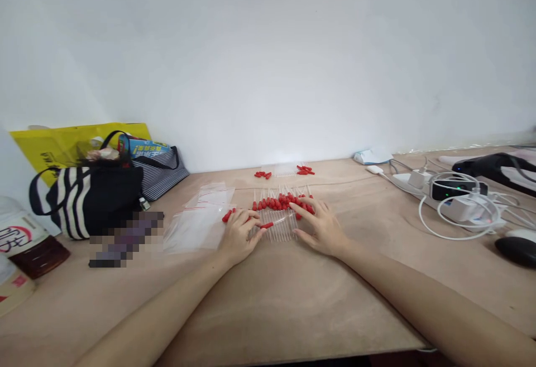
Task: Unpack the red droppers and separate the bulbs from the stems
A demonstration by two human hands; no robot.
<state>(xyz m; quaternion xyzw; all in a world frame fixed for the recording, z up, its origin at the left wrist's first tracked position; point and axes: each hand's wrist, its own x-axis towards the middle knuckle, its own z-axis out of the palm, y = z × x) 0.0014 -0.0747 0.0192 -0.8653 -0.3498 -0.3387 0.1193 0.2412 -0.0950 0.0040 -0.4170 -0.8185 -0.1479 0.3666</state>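
Observation:
A heap of clear thin droppers with red rubber bulbs (pixel 280 205) lies on the wooden table (pixel 293 300) in front of me. My left hand (pixel 238 234) rests at the heap's left side, fingers curled around a few clear stems, with loose red bulbs by its fingertips. On the right side of the heap lies my right hand (pixel 319 226), fingers stretched out flat and touching the droppers. Two smaller groups of red-bulbed droppers (pixel 305 170) lie farther back near the wall.
Clear plastic zip bags (pixel 201 219) lie left of my hands. A black and white striped bag (pixel 90 196) and a yellow bag (pixel 62 143) stand at the left. A power strip with white chargers and cables (pixel 456 202) sits at the right.

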